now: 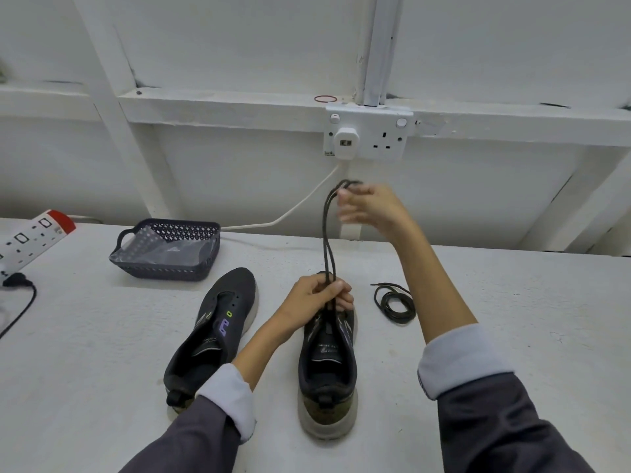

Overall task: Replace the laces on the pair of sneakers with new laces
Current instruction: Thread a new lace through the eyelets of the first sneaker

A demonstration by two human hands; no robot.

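Centrally, near the front edge of the white counter (85,336), a dark sneaker (327,377) stood upright with its heel toward the person and its toe toward the wall. The left hand (317,297) was curled over the front of its tongue area, fingers and thumb closed around two strands of a dark lace (327,233) just where they left the shoe. Both strands rose taut and close together to the right hand (370,206), raised well above the counter in front of the wall. That hand was smeared by blur, but its thumb and fingertips appeared to pinch the top of the lace, the other fingers loosely spread.

Just left of the held shoe lay the second sneaker (218,322), angled with its toe toward the back, its eyelets bare. To the right of the held shoe, apart from it, a coiled lace (394,303) lay flat on the counter. A dark perforated basket (164,264) with clear plastic inside sat toward the back left. A power strip (30,237) lay at the left edge, with a black cable (20,302) below it. On the wall, a double socket (368,134) carried a white plug (345,142).
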